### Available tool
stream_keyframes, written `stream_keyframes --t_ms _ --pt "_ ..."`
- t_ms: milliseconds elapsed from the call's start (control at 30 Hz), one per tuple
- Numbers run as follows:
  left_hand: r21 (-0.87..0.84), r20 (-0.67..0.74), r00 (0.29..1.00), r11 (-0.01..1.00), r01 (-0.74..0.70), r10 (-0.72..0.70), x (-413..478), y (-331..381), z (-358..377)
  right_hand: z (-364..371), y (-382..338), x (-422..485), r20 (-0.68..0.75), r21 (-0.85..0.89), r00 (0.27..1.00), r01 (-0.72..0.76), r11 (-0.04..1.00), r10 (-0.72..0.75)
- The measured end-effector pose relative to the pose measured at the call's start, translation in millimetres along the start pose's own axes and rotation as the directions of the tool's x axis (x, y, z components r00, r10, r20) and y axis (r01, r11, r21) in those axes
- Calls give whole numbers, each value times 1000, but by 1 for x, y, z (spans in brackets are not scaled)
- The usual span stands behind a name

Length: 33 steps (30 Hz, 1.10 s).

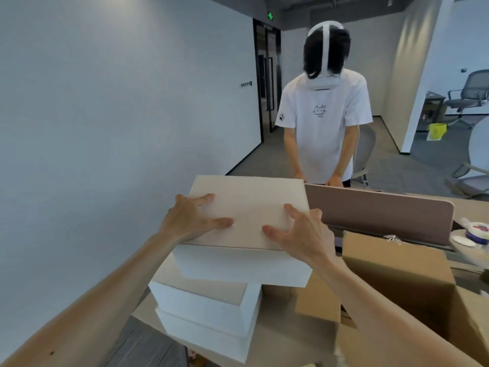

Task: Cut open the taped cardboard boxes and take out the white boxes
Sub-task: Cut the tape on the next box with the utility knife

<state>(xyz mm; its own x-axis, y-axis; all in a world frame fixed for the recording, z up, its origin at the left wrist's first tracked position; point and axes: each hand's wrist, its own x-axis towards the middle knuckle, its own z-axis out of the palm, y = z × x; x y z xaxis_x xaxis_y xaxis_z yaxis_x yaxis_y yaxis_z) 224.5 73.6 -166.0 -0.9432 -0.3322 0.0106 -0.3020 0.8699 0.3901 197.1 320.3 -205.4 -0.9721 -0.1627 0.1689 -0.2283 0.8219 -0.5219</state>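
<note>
Both palms flat on the top white box to steady the pile

The left hand [190,218] and right hand [304,234] lie apart on the lid of the top white box [248,197], fingers spread and pressing down, gripping nothing. That flat press looks meant to seat the box squarely, since it overhangs the two white boxes under it [209,303] toward the right and sits a little askew. The pile stands at the left end of the desk [304,348], just beside the open cardboard box [397,274], probably so each white box travels only a short way out. I cannot tell what is left inside it. Behind it a divider [378,213] shields another person [325,115], and a tape roll [476,233] lies far right
</note>
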Motion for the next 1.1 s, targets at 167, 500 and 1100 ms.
stream_keyframes --t_ms 167,500,1100 --pt "-22 72 997 1000 3 -1 15 -69 -3 54 -42 -12 60 -21 997 -51 998 52" --pt "-131 128 990 990 -43 60 41 -131 6 84 -86 -11 81 -133 992 -85 987 96" --pt "134 11 976 967 -216 217 64 -98 32 93 -73 5 92 83 992 -93 992 85"
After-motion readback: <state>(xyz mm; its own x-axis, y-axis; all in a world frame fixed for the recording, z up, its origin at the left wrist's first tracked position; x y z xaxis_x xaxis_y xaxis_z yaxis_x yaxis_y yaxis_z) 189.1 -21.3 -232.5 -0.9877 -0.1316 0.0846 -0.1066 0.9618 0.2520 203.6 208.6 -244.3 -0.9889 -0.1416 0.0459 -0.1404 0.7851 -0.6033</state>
